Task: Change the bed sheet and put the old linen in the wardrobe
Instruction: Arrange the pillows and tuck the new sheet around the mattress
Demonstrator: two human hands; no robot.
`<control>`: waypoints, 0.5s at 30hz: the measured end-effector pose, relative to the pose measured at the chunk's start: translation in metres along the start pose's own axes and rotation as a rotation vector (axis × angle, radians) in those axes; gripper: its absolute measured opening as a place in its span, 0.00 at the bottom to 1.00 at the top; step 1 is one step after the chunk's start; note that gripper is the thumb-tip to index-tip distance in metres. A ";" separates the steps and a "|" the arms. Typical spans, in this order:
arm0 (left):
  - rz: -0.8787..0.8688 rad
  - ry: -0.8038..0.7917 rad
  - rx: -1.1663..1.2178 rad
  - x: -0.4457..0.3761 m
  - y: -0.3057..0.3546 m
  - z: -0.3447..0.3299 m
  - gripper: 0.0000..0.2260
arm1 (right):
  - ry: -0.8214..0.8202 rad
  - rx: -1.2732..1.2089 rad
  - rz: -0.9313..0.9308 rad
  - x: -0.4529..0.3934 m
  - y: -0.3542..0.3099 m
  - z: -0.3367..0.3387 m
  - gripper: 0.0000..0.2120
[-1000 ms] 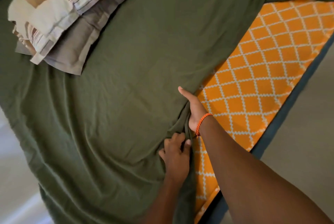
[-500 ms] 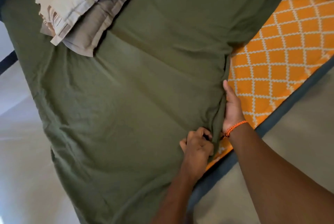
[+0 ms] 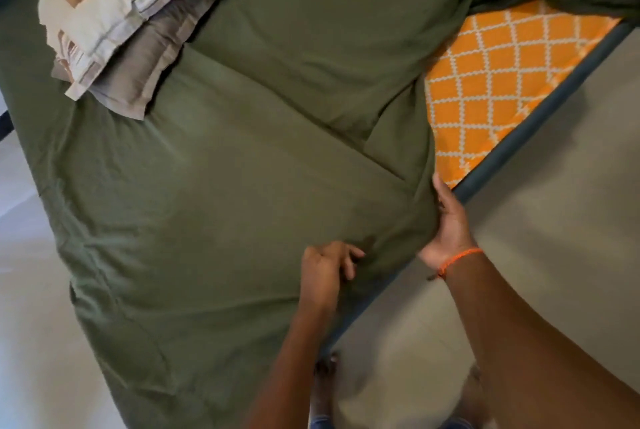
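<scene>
So this is mid sheet-change, the spreading and tucking part by the look of it. The olive green bed sheet point(image 3: 242, 203) covers most of the mattress, running from about 10 o'clock down to 6 o'clock in the view. It hasn't reached the far side yet: a wedge of orange mattress cover with a white lattice print point(image 3: 502, 82) is bare at around 2 o'clock, with the dark bed frame edge point(image 3: 540, 117) running along its outer side.

Both hands are working the near edge of the sheet at roughly 5 o'clock. The left hand point(image 3: 325, 272) has its fingers curled into a bunch of the green fabric, so it's gripping the sheet. The right hand point(image 3: 446, 227), the one with an orange cord bracelet point(image 3: 457, 257) on the wrist, is cupped around the hem where it hangs over the bed edge, thumb up along the fabric and fingers hidden behind it. I'd call that a hold on the sheet too.

Two pillows sit stacked at 11 o'clock, a patchwork striped pillow point(image 3: 114, 2) on top of a plain grey pillow point(image 3: 145, 61), both resting on the sheet.

My guess for the next move: pull the hem toward 2 o'clock so the orange bit gets covered, keeping tension even so the pillow end doesn't drag. There are folds near the hands that'll need smoothing. No wardrobe or old linen in view.
</scene>
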State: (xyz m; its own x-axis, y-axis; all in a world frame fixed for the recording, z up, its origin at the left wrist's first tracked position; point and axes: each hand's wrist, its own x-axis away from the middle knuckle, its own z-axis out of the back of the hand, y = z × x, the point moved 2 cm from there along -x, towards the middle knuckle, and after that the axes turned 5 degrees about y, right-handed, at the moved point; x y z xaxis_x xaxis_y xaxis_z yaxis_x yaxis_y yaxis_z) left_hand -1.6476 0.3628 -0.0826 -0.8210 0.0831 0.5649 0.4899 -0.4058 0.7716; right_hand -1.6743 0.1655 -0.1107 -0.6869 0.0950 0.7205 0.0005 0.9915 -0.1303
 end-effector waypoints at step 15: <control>-0.126 0.003 -0.078 0.011 0.034 -0.194 0.19 | 0.570 0.492 0.217 0.084 -0.091 0.184 0.08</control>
State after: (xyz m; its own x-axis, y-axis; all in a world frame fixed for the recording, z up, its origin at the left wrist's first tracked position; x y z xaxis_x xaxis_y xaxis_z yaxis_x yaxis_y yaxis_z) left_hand -1.6974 0.1734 -0.1069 -0.8755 0.1353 0.4639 0.3586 -0.4616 0.8114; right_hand -1.8659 0.0674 -0.1634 -0.2295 0.4453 0.8655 -0.3215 0.8046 -0.4993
